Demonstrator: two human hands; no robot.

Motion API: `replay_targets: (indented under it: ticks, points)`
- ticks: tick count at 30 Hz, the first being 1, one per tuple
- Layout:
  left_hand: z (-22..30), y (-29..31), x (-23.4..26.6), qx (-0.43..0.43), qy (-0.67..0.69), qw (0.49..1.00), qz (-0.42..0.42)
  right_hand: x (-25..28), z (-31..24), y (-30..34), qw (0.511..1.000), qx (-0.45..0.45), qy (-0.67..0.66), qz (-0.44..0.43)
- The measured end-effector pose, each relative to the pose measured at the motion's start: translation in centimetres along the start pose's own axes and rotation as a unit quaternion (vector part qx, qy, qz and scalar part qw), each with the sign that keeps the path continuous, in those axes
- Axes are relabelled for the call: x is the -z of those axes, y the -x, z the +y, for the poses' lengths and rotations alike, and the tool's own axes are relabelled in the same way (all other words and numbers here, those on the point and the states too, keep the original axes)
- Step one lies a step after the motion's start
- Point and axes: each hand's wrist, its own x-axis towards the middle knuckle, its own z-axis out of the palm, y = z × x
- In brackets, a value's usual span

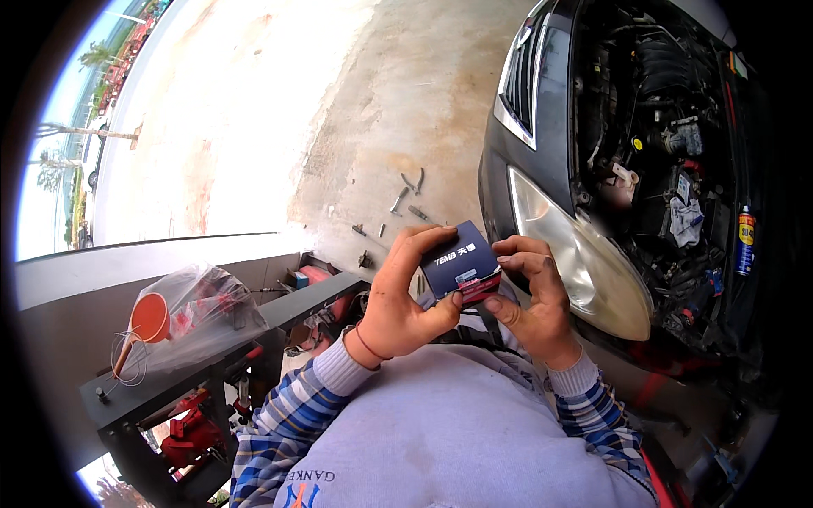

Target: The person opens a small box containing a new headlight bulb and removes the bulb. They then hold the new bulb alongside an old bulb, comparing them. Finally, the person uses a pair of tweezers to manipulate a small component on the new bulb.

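A small dark blue cardboard box (pixel 453 252) with a red lower edge is held up in front of my chest. My left hand (pixel 398 300) grips its left side, thumb at the near bottom corner and fingers along the back edge. Around the right side, the fingers and thumb of my right hand (pixel 535 296) close on the same box. What is inside the box cannot be seen. Beyond my right hand is the headlight (pixel 576 254) of a dark car.
At right the car's engine bay (pixel 652 110) lies open, with a blue spray can (pixel 745 241) and a grey rag (pixel 686 222) on it. Pliers (pixel 413 180) and several tools lie on the concrete floor. At left, an orange funnel (pixel 150 317) and plastic bag (pixel 212 309) rest on a dark bench (pixel 161 385).
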Motion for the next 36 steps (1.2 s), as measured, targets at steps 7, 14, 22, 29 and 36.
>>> replay_targets:
  ticks: [7,14,22,29,36]
  points:
    - [0.1,-3.6,2.4,0.111,0.136,0.982,-0.065,1.1,-3.0,-7.3,0.979,0.118,0.132,-0.106]
    - [-0.3,-7.8,5.8,-0.048,-0.042,0.995,-0.08,0.5,-4.9,-12.2,0.969,0.075,0.186,-0.142]
    - [-5.7,-16.2,11.0,-0.241,-0.103,0.965,-0.034,-4.5,-3.2,-18.5,0.957,0.087,0.274,-0.044]
    - [-15.1,-28.4,21.3,-0.232,-0.01,0.967,-0.105,-12.6,1.4,-31.3,0.958,0.043,0.284,-0.009]
    - [-17.8,-40.5,32.1,-0.296,0.001,0.947,-0.129,-20.1,-0.3,-43.0,0.971,-0.122,0.131,0.159]
